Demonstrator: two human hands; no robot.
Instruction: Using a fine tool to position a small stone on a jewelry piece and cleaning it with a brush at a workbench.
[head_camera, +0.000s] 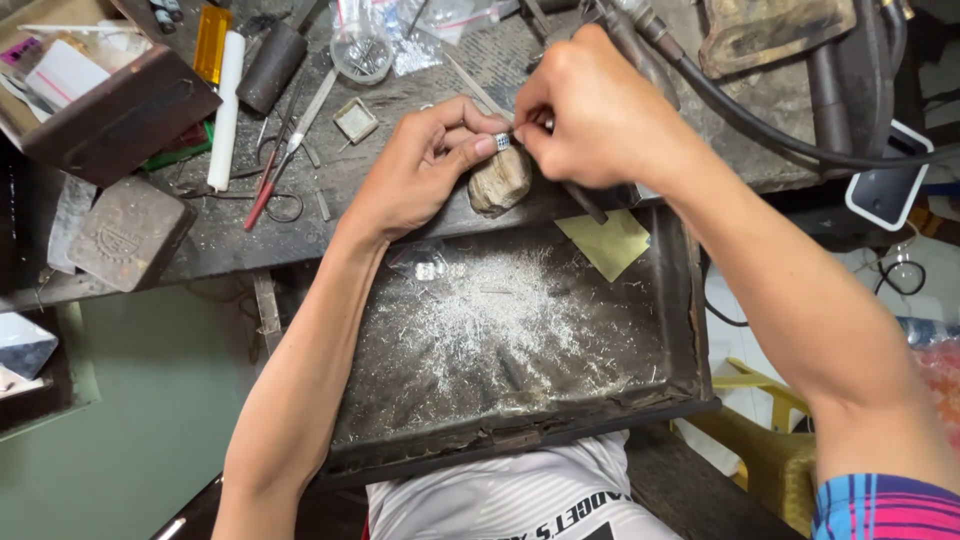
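Head view: left hand (425, 165) fingers (470, 140) pinch a small silver ring (503, 142) against a worn wooden peg (499, 180) at the table's front edge. Right hand (590, 110) fingers close on a thin tool touching it, above a dusty drawer (690, 300).

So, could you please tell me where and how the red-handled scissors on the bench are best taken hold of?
Take the red-handled scissors by the finger loops at the end nearest the bench's front edge, coming from above. They lie flat with blades pointing away toward the clutter, and the loops sit on a barer patch. Both the left hand and right hand are busy.
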